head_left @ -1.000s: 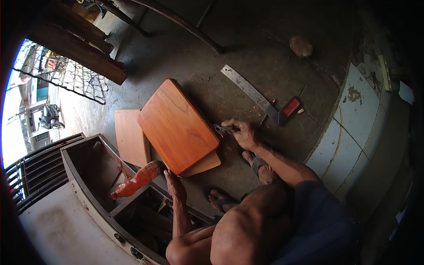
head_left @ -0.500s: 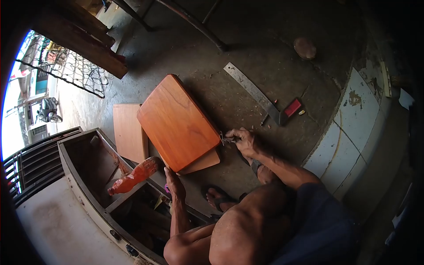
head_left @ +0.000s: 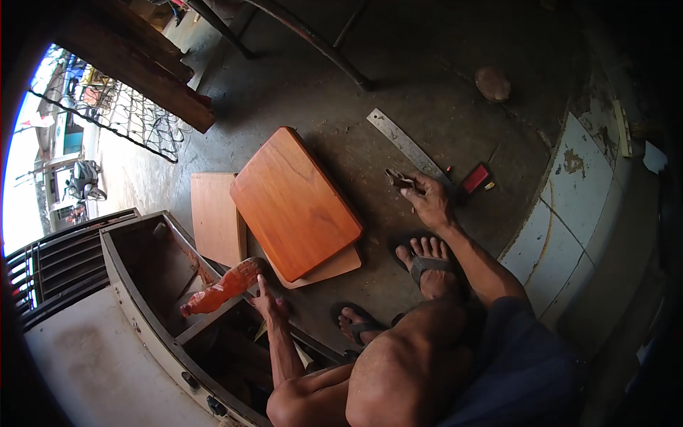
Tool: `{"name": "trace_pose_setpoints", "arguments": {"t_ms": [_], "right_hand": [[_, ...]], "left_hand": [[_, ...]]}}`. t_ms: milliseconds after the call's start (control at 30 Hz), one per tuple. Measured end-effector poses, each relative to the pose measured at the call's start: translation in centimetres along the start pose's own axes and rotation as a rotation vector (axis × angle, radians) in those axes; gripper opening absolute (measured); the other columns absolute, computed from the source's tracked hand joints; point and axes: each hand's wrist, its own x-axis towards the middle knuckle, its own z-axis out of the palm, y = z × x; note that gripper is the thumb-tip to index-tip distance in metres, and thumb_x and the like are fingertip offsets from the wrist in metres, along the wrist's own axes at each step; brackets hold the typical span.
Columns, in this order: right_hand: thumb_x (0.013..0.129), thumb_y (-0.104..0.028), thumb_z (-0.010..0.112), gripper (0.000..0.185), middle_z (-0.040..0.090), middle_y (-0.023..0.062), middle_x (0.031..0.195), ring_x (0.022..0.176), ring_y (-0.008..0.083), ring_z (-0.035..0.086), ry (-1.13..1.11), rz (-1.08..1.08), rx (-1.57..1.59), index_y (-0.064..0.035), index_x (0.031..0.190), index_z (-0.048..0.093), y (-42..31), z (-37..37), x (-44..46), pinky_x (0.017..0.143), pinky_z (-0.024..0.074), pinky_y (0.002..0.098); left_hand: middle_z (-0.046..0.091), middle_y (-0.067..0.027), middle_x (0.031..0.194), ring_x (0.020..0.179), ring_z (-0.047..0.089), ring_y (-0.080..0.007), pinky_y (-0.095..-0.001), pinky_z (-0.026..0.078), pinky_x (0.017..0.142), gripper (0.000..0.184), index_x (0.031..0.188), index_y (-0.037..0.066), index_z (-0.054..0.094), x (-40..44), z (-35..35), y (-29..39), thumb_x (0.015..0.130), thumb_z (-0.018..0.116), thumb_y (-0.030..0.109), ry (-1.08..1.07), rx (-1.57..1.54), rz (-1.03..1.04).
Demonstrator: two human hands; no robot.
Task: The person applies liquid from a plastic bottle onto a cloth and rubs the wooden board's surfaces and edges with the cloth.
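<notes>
My right hand [head_left: 428,201] is raised over the floor, its fingers closed on a small dark metal-looking piece [head_left: 397,178] whose kind I cannot make out. My left hand [head_left: 267,304] holds nothing I can see. Its index finger is stretched out to the base of an orange-red plastic bottle [head_left: 220,288], which lies tilted over the open wooden drawer box [head_left: 139,302]; contact is unclear. In front of me lies a varnished orange-brown wooden board [head_left: 299,206] with rounded corners. Paler boards, one at its left [head_left: 217,217] and one underneath [head_left: 331,269], stick out.
On the floor to the right are a metal try square [head_left: 405,139], a red box [head_left: 474,178] and a small yellow piece [head_left: 489,186]. A round stone-like lump [head_left: 492,84] lies farther off. White tiles [head_left: 580,185] edge the right side. Metal legs [head_left: 313,35] stand at the top.
My right hand has moved up and right, away from the board's corner, with the small piece in it. My left hand has left the board's edge and moved left to the bottle.
</notes>
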Motion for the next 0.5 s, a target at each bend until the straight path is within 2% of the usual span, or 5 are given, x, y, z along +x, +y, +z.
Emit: {"name": "trace_pose_setpoints", "arguments": {"t_ms": [133,233,300,433,500], "right_hand": [[0.092,-0.012,0.064,0.035,0.071,0.0027,0.1,0.081,0.0055,0.059,-0.058,-0.064,-0.073,-0.0002,0.125,0.062,-1.5,-1.1,2.0,0.075,0.0477,0.0231],[0.091,-0.012,0.065,0.031,0.073,0.005,0.097,0.083,0.0101,0.064,-0.064,-0.207,-0.061,0.0002,0.12,0.065,-3.7,0.2,2.4,0.078,0.0496,0.0258],[0.091,-0.011,0.065,0.028,0.072,0.0025,0.095,0.079,0.006,0.06,-0.146,-0.236,0.105,0.0003,0.117,0.066,-4.3,1.9,3.1,0.074,0.0466,0.0232],[0.092,-0.01,0.064,0.023,0.068,-0.0019,0.088,0.074,0.0025,0.052,-0.204,-0.199,0.165,-0.0003,0.113,0.065,-7.9,4.7,1.7,0.068,0.0409,0.0208],[0.092,-0.009,0.064,0.026,0.067,-0.0022,0.088,0.075,0.003,0.053,-0.248,-0.201,0.091,-0.0014,0.117,0.065,-9.3,4.9,0.6,0.069,0.0417,0.0211]], "left_hand": [[0.031,-0.0071,0.155,0.138,0.035,-0.0352,-0.0626,0.034,0.1,0.108,0.152,0.021,0.013,0.5,-0.7,3.6,0.076,0.085,0.047,0.065,-0.088,0.194],[0.028,-0.0129,0.158,0.139,0.035,-0.0382,-0.0765,0.028,0.101,0.094,0.148,0.02,0.017,3.9,-1.6,4.1,0.083,0.08,0.043,0.252,-0.048,0.274],[0.041,-0.0196,0.146,0.125,0.051,-0.0325,-0.0555,0.042,0.101,0.1,0.15,0.006,0.019,5.3,-1.4,5.1,0.08,0.085,0.037,0.226,-0.08,0.404],[0.053,-0.0152,0.132,0.116,0.057,-0.0266,-0.0419,0.049,0.094,0.116,0.151,0.0,0.018,9.4,-1.1,7.7,0.07,0.092,0.038,0.001,-0.019,0.431],[0.055,-0.0172,0.123,0.107,0.06,-0.0291,-0.0429,0.053,0.084,0.102,0.14,0.001,0.028,14.8,0.2,6.7,0.071,0.09,0.041,0.033,0.065,0.521]]}}
